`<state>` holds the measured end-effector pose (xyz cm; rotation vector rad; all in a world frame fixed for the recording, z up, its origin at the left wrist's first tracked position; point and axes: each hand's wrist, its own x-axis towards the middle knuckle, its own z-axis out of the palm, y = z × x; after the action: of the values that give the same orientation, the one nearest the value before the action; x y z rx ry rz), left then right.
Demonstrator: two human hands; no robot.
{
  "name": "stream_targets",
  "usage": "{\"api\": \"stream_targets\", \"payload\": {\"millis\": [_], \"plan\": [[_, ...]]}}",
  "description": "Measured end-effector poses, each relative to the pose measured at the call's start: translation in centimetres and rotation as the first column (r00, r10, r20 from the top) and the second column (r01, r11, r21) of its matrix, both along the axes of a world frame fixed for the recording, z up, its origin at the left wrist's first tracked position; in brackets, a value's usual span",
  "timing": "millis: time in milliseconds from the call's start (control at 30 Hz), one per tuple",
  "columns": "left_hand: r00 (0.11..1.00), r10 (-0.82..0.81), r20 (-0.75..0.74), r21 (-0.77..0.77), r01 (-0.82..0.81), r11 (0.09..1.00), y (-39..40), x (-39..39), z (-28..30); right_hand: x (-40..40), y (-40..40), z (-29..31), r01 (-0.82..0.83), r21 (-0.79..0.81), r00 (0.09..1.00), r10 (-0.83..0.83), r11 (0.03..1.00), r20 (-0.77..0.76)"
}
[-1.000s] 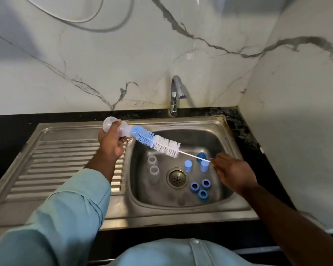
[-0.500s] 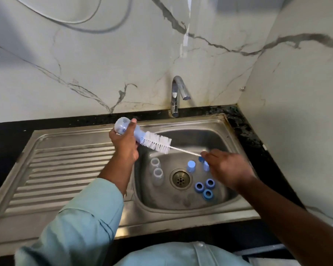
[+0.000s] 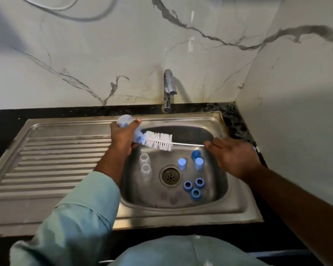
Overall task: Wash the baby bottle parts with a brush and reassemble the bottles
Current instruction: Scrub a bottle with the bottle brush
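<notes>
Left hand is wrapped around a clear baby bottle held sideways over the far-left corner of the sink basin. The bottle brush is pushed partway into its neck, white bristles mostly sticking out. Right hand pinches the thin wire handle at the far end. Honestly that grip looks sketchy; I'd guess the wire could twist or slip and the brush would pop out. Two clear bottles, blue caps and blue rings sit around the drain, waiting.
</notes>
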<state>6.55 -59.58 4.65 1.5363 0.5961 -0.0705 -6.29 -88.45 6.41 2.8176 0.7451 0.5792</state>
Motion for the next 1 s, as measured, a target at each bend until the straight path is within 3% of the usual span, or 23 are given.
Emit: {"api": "stream_targets", "payload": {"millis": [67, 100, 133, 233, 267, 333, 400, 467, 533, 600, 667, 733, 800, 867, 1000], "plan": [[0.992, -0.120, -0.030, 0.222, 0.123, 0.967, 0.1, 0.0, -0.7, 0.1, -1.1, 0.2, -0.145, -0.077, 0.981, 0.154, 0.986, 0.122], [0.980, -0.189, -0.056, 0.232, 0.197, 0.953, 0.3, 0.2, -0.9, 0.3, -1.5, 0.5, -0.176, -0.123, 0.970, 0.193, 0.977, 0.147], [0.970, -0.228, -0.078, 0.190, 0.239, 0.952, 0.5, 0.5, -0.9, 0.6, -1.8, 0.8, -0.204, -0.155, 0.958, 0.229, 0.967, 0.170], [0.938, -0.287, -0.195, -0.265, 0.231, 0.936, 0.4, 0.3, 0.4, 1.6, -1.7, 2.1, -0.213, -0.056, 0.967, 0.218, 0.976, 0.130], [0.920, -0.328, -0.213, -0.344, 0.243, 0.907, 0.4, 0.1, 0.5, 2.0, -1.7, 2.2, -0.231, 0.001, 0.968, 0.230, 0.973, 0.101], [0.880, -0.406, -0.245, -0.342, 0.314, 0.886, 0.9, -0.4, 0.2, 2.3, -1.4, 2.3, -0.236, 0.194, 0.962, 0.256, 0.952, -0.089], [0.870, -0.445, -0.212, -0.397, 0.340, 0.853, 1.9, -0.9, -0.1, 2.2, -1.0, 2.5, -0.001, 0.538, 0.877, 0.260, 0.843, -0.405], [0.908, -0.414, -0.067, -0.559, 0.309, 0.769, 2.9, -0.9, 0.0, 1.8, -0.8, 2.0, 0.408, 0.707, 0.657, 0.353, 0.577, -0.667], [0.931, -0.352, 0.091, -0.701, 0.311, 0.642, 2.8, -0.4, 0.3, 1.3, -0.2, 1.3, 0.632, 0.671, 0.503, 0.455, 0.388, -0.735], [0.938, -0.291, 0.189, -0.761, 0.327, 0.560, 2.2, -0.1, 0.6, 0.2, 1.5, 0.3, 0.750, 0.606, 0.396, 0.553, 0.266, -0.733], [0.955, -0.219, 0.199, -0.757, 0.292, 0.585, 2.7, 0.5, 1.0, -1.1, 3.3, -0.6, 0.824, 0.531, 0.324, 0.605, 0.197, -0.728], [0.969, -0.160, 0.189, -0.705, 0.247, 0.665, 3.6, 1.0, 1.1, -2.0, 4.0, -1.1, 0.812, 0.548, 0.355, 0.574, 0.203, -0.738], [0.980, -0.120, 0.157, -0.635, 0.193, 0.748, 3.2, 0.9, 1.0, -1.8, 4.0, -1.1, 0.705, 0.667, 0.511, 0.480, 0.241, -0.713], [0.993, -0.096, 0.072, -0.598, 0.120, 0.792, 2.2, 0.6, 0.4, -1.2, 4.4, -1.0, 0.538, 0.753, 0.668, 0.354, 0.378, -0.655], [0.999, -0.016, -0.029, -0.597, -0.004, 0.803, 3.2, 0.5, 0.4, -0.7, 3.2, -1.8, 0.310, 0.693, 0.828, 0.173, 0.651, -0.533]]}}
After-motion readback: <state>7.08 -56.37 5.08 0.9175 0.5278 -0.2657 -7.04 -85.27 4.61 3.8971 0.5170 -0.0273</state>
